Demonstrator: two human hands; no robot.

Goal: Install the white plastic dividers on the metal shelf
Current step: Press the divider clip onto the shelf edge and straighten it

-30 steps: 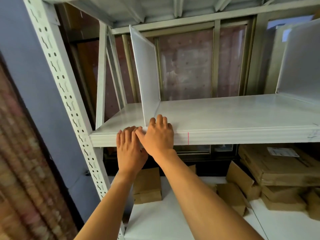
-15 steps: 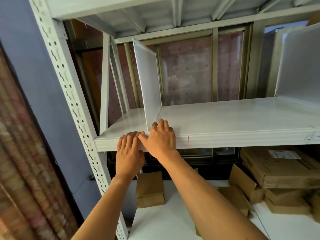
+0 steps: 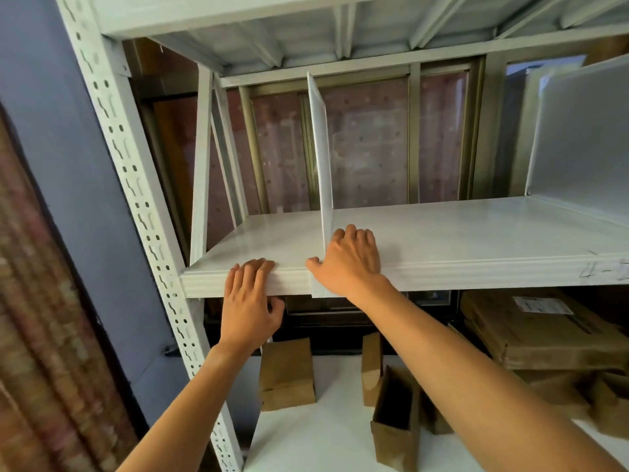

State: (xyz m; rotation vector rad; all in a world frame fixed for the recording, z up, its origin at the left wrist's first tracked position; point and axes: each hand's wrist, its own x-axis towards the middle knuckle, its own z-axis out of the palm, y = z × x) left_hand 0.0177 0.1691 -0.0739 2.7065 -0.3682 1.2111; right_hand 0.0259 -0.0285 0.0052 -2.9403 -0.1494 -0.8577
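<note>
A white plastic divider [image 3: 321, 158] stands upright on the metal shelf [image 3: 476, 233], seen almost edge-on. Its front tab [image 3: 318, 284] hangs over the shelf's front lip. My right hand [image 3: 350, 260] lies flat on the shelf just right of the divider's base, fingers spread, thumb touching the tab. To the left of the divider, my left hand [image 3: 250, 301] holds the front lip, fingers on top and thumb underneath. A second white divider [image 3: 578, 141] stands at the far right of the shelf.
A perforated white upright post [image 3: 136, 185] rises at the left, beside a blue wall. An upper shelf [image 3: 306, 25] closes the bay overhead. Below, on a white lower shelf [image 3: 323, 434], stand several cardboard boxes [image 3: 287, 373], with flat cartons [image 3: 544, 328] stacked at the right.
My left hand has slid left along the front lip, away from my right hand. My right hand stays at the divider's base. The view has shifted, so the divider appears edge-on.
</note>
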